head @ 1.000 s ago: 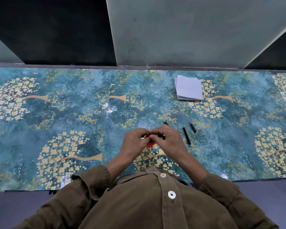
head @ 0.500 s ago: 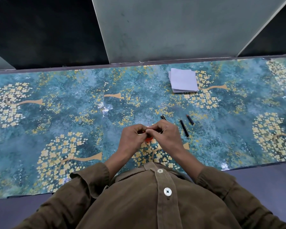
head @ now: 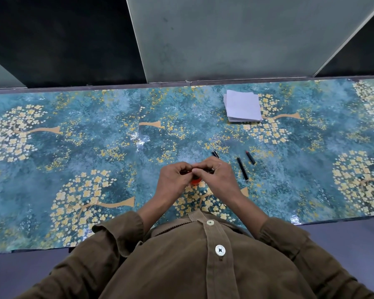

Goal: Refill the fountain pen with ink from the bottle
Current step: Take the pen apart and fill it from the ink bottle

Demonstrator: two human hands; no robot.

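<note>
My left hand (head: 174, 180) and my right hand (head: 216, 176) meet fingertip to fingertip over the near middle of the table. Between them they pinch a thin dark pen part (head: 185, 172) held level. Just under the fingers shows a bit of a red-orange object (head: 195, 181), probably the ink bottle, mostly hidden by both hands. A long black pen piece (head: 243, 168) and a shorter dark piece with a reddish tip (head: 250, 157) lie on the table to the right. Another black tip (head: 215, 154) pokes out beyond my right hand.
A stack of white paper squares (head: 242, 105) lies at the far right of centre. The table (head: 73, 137) has a glossy teal cover with yellow flower trees. Grey panels and a dark gap rise behind its far edge.
The hands have stayed together on the pen part with only small finger shifts. The view has tilted, so everything sits a little higher in the frame.
</note>
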